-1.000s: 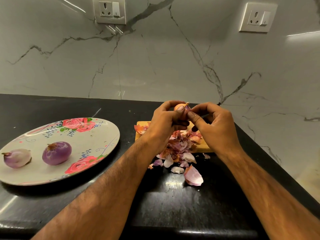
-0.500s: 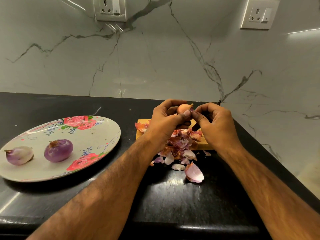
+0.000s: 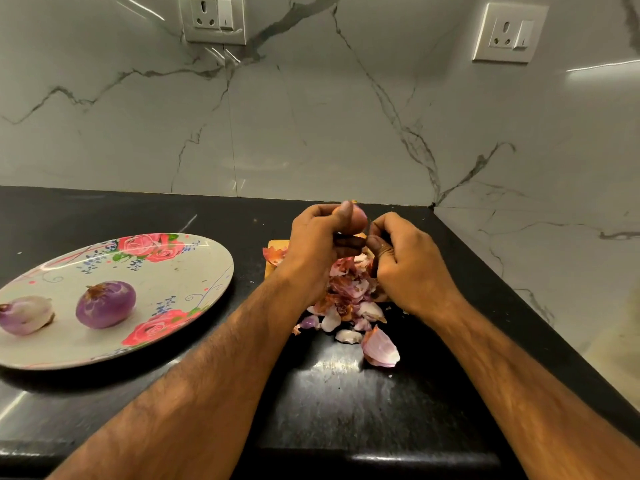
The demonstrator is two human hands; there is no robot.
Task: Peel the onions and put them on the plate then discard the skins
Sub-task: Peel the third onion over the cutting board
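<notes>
Right of plate (image 3: pixel 180 282): left hand (image 3: pixel 313 244) grips onion (image 3: pixel 358 220) over skins (image 3: pixel 349 299); right hand (image 3: pixel 405 261), curled, just pulled clear of tip, contents unclear. Peeling unfinished; two onions (image 3: pixel 105 304) plated.

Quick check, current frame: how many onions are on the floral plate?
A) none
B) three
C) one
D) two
D: two lie on the plate, a purple onion and a paler onion to its left. The third onion is off the plate, gripped by the left hand above the skin pile.
</notes>
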